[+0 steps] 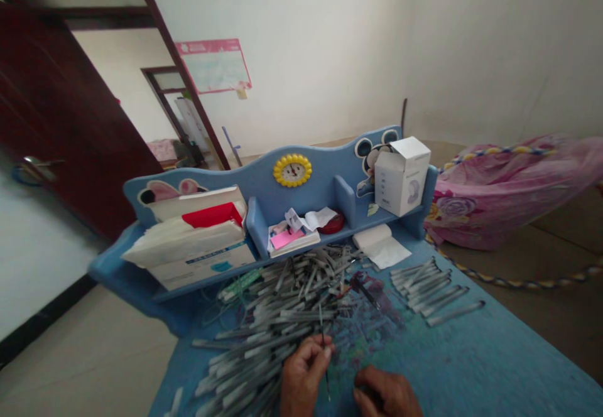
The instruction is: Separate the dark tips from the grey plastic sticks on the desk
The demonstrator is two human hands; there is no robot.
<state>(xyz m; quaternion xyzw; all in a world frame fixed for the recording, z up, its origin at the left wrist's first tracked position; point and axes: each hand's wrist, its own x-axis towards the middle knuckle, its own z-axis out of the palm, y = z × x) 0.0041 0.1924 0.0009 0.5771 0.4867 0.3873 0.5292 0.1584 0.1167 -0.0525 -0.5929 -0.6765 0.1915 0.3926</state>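
Observation:
My left hand [306, 370] is closed, with a thin pen refill [321, 321] pinched upright between thumb and fingertips. The refill sticks out above and below the fingers. To the right, low over the blue desk [509, 367], my right hand [386, 393] has its fingers curled in; whatever they may hold is hidden. A big loose pile of grey, see-through pens [268, 332] spreads beside and beyond my left hand. At the desk's right side, several more pens [424, 288] lie in a rough row.
A dark slim tool [365, 291] lies on a stained patch past my hands. White paper [382, 247] rests near the shelf [257, 225]. The shelf carries a white box [400, 181], papers and a red lid-like object [332, 223]. A pink cloth hammock [509, 200] hangs at right.

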